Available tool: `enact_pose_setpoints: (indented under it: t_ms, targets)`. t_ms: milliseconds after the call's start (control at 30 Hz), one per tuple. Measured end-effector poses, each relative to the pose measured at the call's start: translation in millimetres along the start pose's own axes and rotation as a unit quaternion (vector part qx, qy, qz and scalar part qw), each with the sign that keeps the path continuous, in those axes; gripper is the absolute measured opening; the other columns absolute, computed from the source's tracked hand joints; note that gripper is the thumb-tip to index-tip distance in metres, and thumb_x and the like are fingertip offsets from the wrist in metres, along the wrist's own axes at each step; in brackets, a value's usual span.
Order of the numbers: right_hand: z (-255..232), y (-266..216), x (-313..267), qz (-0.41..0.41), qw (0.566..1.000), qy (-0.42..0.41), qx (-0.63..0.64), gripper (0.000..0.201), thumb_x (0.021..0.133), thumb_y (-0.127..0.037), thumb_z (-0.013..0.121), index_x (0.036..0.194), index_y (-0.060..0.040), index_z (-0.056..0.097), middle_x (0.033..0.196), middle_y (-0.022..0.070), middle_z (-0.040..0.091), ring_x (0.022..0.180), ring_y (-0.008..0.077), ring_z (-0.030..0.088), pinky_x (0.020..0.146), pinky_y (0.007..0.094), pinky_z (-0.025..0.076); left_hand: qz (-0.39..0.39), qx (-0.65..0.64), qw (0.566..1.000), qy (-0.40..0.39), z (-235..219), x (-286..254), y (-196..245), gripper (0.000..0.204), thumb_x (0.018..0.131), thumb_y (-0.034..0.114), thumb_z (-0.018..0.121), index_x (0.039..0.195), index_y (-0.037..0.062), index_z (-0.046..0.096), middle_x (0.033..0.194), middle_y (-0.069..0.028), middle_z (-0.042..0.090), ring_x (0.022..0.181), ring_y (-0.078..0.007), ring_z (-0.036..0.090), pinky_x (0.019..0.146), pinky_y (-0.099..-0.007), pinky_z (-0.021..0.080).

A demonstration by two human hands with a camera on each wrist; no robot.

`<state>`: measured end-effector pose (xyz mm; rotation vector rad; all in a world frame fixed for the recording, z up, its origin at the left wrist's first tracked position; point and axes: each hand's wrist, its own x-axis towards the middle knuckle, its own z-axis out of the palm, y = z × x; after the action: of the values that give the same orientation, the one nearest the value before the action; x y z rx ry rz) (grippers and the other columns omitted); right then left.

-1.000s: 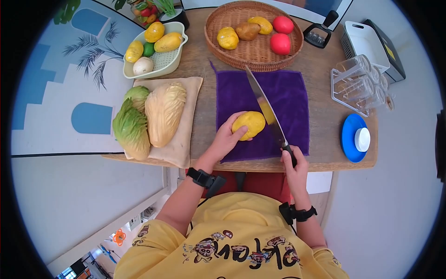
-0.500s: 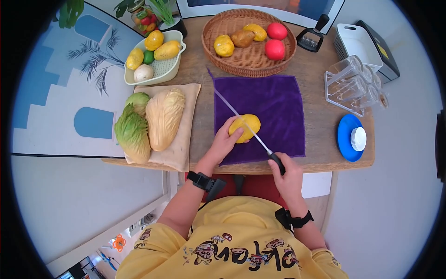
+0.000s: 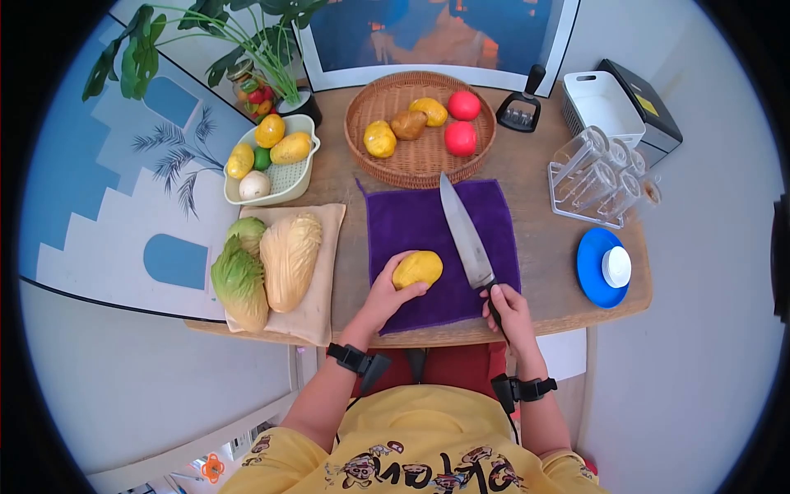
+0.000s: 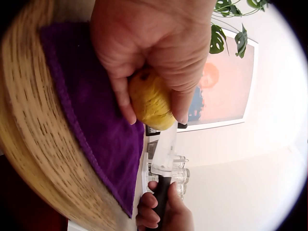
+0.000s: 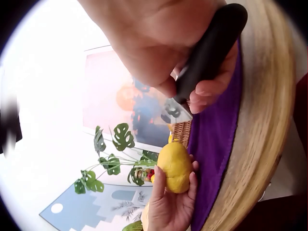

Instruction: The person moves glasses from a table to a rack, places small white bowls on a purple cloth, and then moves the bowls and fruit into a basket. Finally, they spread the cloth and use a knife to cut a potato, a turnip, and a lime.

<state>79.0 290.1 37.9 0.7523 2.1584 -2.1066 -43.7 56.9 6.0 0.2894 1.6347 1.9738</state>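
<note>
In the head view my left hand (image 3: pixel 390 293) holds a yellow mango-like fruit (image 3: pixel 418 270) over the left part of the purple cloth (image 3: pixel 428 222). Fingers and thumb clasp its sides; the left wrist view shows a dark spot on the fruit's near end (image 4: pixel 147 77). My right hand (image 3: pixel 510 314) grips the black handle of a kitchen knife (image 3: pixel 469 244). The broad blade points away from the body, to the right of the fruit and apart from it in the head view. From the right wrist, the handle (image 5: pixel 211 53) hides much of the blade.
Behind the cloth stands a wicker basket (image 3: pixel 362 156) of fruit. To the left are a pale green basket (image 3: pixel 292 185) and cabbages (image 3: pixel 290 263) on a beige mat. Glasses in a rack (image 3: pixel 597 185) and a blue plate (image 3: pixel 594 284) stand on the right.
The knife, earlier across the fruit in view, has swung right of it, its flat now showing. The left hand still holds the fruit. The head view has tilted up.
</note>
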Motion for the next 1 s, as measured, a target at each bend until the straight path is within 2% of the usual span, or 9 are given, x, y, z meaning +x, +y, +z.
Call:
enact_pose_setpoints:
  t_ms: [67,267,433,500,567,667,833,900,1000]
  targets:
    - [0.1,10.5,5.2,0.050,0.996,-0.056,0.058,0.037,0.109,-0.036,0.049,0.104,-0.0027,0.064,0.072,0.0018,0.062,0.055,0.0087,0.053,0.052,0.0237,0.042,-0.009,-0.021,1.000,0.006,2.8,-1.1,3.6,0.061,0.090,0.012,0.078,0.142,0.0071,0.047,0.129,-0.0084,0.059,0.116,-0.0169,0.060,0.093,-0.0338,0.057]
    - [-6.9,13.6,10.0,0.060,0.990,-0.069,0.106,0.036,0.109,-0.036,0.049,0.104,-0.0032,0.064,0.072,0.0030,0.062,0.056,0.0101,0.055,0.053,0.0251,0.044,-0.052,-0.113,0.992,0.033,2.2,-3.4,14.6,0.054,0.097,0.018,0.070,0.144,0.0067,0.045,0.132,-0.0079,0.057,0.119,-0.0175,0.059,0.099,-0.0350,0.054]
    - [-7.0,19.0,10.1,0.054,0.989,-0.072,0.115,0.035,0.108,-0.033,0.050,0.104,-0.0019,0.063,0.073,0.0037,0.062,0.056,0.0107,0.056,0.053,0.0255,0.045,0.032,-0.141,0.986,0.083,6.0,4.3,63.3,0.049,0.103,0.025,0.062,0.145,0.0064,0.044,0.134,-0.0050,0.057,0.127,-0.0144,0.053,0.111,-0.0312,0.039]
    - [-6.9,19.8,9.6,0.045,0.989,-0.078,0.114,0.034,0.108,-0.032,0.051,0.104,-0.0008,0.063,0.073,0.0041,0.061,0.056,0.0109,0.056,0.052,0.0256,0.045,0.063,-0.119,0.988,0.078,6.5,19.8,91.7,0.048,0.102,0.022,0.063,0.143,0.0056,0.045,0.134,-0.0055,0.057,0.123,-0.0160,0.056,0.105,-0.0327,0.046]
    - [-6.5,18.4,8.7,0.047,0.990,-0.079,0.111,0.032,0.108,-0.030,0.052,0.104,-0.0007,0.063,0.073,0.0041,0.061,0.055,0.0107,0.056,0.052,0.0255,0.045,0.040,-0.071,0.991,0.105,11.4,37.4,125.0,0.048,0.103,0.027,0.062,0.143,0.0071,0.044,0.135,-0.0060,0.055,0.120,-0.0170,0.057,0.102,-0.0357,0.048]
    - [-5.5,21.2,8.2,0.038,0.989,-0.075,0.120,0.031,0.108,-0.030,0.053,0.103,-0.0007,0.063,0.072,0.0039,0.061,0.054,0.0106,0.056,0.051,0.0255,0.045,0.063,-0.024,0.994,0.090,2.1,83.8,144.3,0.051,0.099,0.028,0.068,0.141,0.0064,0.047,0.131,-0.0063,0.058,0.115,-0.0153,0.060,0.094,-0.0327,0.052]
    - [-4.5,27.5,8.3,0.025,0.989,-0.069,0.128,0.031,0.107,-0.030,0.054,0.101,-0.0008,0.064,0.071,0.0038,0.061,0.053,0.0106,0.056,0.050,0.0254,0.045,0.034,0.072,0.990,0.115,2.5,155.6,151.8,0.067,0.087,0.032,0.081,0.139,0.0016,0.050,0.125,-0.0106,0.062,0.111,-0.0183,0.064,0.091,-0.0330,0.054]
    - [-4.0,28.0,7.8,0.021,0.989,-0.066,0.129,0.031,0.107,-0.030,0.054,0.101,-0.0007,0.064,0.071,0.0039,0.061,0.053,0.0106,0.056,0.049,0.0254,0.045,0.033,0.244,0.963,0.108,3.7,181.0,145.2,0.062,0.087,0.031,0.081,0.134,-0.0006,0.056,0.121,-0.0127,0.066,0.109,-0.0183,0.065,0.091,-0.0319,0.053]
    - [-4.8,28.7,7.8,0.022,0.990,-0.076,0.119,0.030,0.108,-0.029,0.051,0.103,-0.0013,0.062,0.073,0.0041,0.062,0.055,0.0117,0.056,0.051,0.0260,0.046,0.033,0.330,0.936,0.116,-1.4,216.0,125.5,0.061,0.085,0.035,0.081,0.129,-0.0022,0.061,0.118,-0.0178,0.069,0.111,-0.0253,0.067,0.094,-0.0358,0.052]
